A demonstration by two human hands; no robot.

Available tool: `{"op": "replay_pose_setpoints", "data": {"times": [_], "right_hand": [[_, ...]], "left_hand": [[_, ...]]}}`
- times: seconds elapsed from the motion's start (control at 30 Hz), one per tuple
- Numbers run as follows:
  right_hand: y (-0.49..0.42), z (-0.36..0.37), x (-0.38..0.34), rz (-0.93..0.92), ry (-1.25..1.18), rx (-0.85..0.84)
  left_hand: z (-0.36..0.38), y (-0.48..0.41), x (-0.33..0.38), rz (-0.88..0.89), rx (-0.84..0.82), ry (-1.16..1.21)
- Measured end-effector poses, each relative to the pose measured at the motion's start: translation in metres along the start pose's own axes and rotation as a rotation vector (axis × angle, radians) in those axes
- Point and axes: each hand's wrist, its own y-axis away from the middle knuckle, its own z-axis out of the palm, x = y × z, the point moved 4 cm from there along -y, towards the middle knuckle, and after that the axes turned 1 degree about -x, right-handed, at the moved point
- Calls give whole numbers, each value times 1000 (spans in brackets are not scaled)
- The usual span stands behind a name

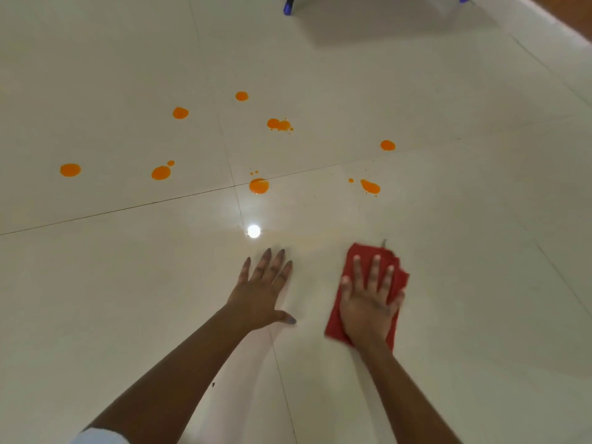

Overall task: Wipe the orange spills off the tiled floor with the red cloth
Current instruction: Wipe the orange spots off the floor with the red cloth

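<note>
Head view: the right hand (368, 302) lies flat, fingers spread, pressing the folded red cloth (397, 277) onto the tiled floor (480, 251), likely to scrub. The left hand (262, 293), empty and splayed beside the cloth, braces. Orange spills (259, 186) lie beyond the cloth, apparently unwiped.

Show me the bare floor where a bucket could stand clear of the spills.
Bare tile lies left of the left hand, and right of the folded red cloth under the right hand. Crowded: the orange spill spots ahead.
</note>
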Motion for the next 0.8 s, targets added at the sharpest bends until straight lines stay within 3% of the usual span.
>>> {"op": "replay_pose_setpoints", "data": {"times": [0.1, 0.17, 0.23, 0.3, 0.4, 0.47, 0.6, 0.67, 0.8], "right_hand": [[27, 11, -33, -250, 9, -72], [-6, 10, -47, -386, 33, -66], [-44, 6, -32, -307, 65, -72], [-61, 3, 9, -95, 54, -87], [-21, -1, 58, 200, 25, 1], [16, -2, 43, 171, -5, 40], [-10, 4, 11, -207, 39, -36], [-48, -3, 31, -147, 70, -21], [-50, -13, 107, 256, 31, -73]], "left_hand": [[6, -11, 6, 9, -14, 25], [4, -10, 5, -1, -20, 27], [2, -9, 4, -5, -21, 23], [2, -10, 4, -10, -29, 24], [2, -11, 6, -13, -40, 28], [1, -12, 8, -30, -51, 19], [-1, -16, 27, -38, -18, 51], [-2, -19, 43, 54, 11, 12], [1, -30, 51, 82, -15, 10]]}}
